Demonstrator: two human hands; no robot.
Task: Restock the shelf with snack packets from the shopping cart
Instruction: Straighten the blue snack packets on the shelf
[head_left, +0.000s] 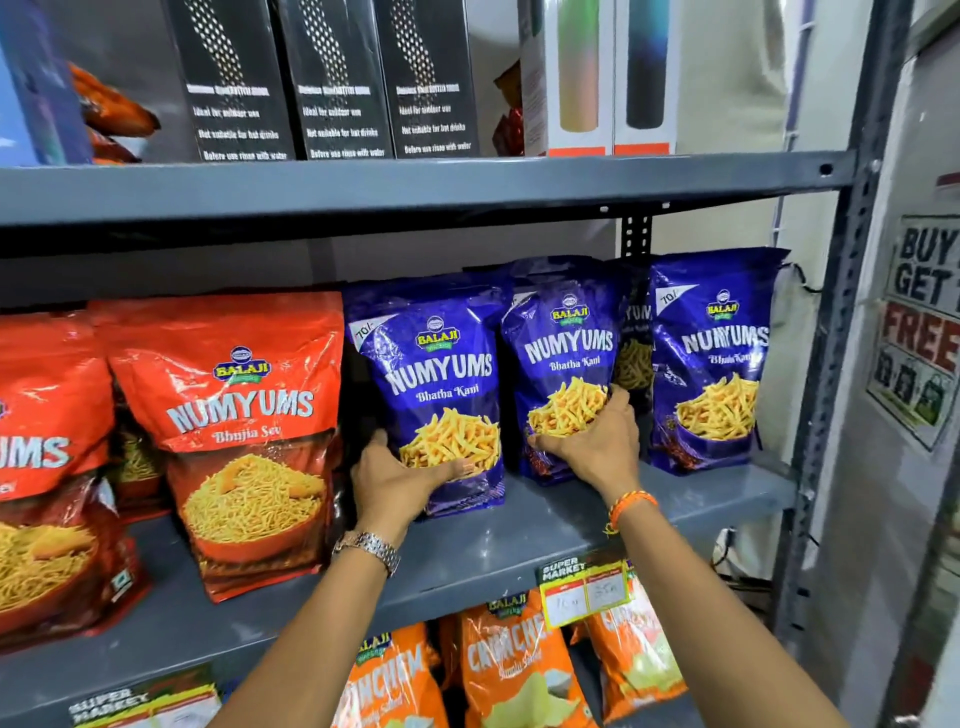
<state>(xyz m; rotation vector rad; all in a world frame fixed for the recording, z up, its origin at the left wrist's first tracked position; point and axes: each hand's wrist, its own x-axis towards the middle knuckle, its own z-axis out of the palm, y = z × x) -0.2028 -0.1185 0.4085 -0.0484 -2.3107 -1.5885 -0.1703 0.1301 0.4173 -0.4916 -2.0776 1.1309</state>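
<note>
**Blue packets seated on the middle shelf**

The left hand (400, 480) cups the base of one blue Numyums packet (441, 384); the right hand (597, 441) grips its neighbour (563, 364) at 3 o'clock. Both look light, crinkly, slippery; low holds suit. The grey shelf (519, 540) has open room toward 6 o'clock.

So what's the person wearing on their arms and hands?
Both forearms are bare, with no sleeves and no gloves. The left wrist carries a metal link watch, silver with a rosy tint. The right wrist has an orange thread band.
</note>
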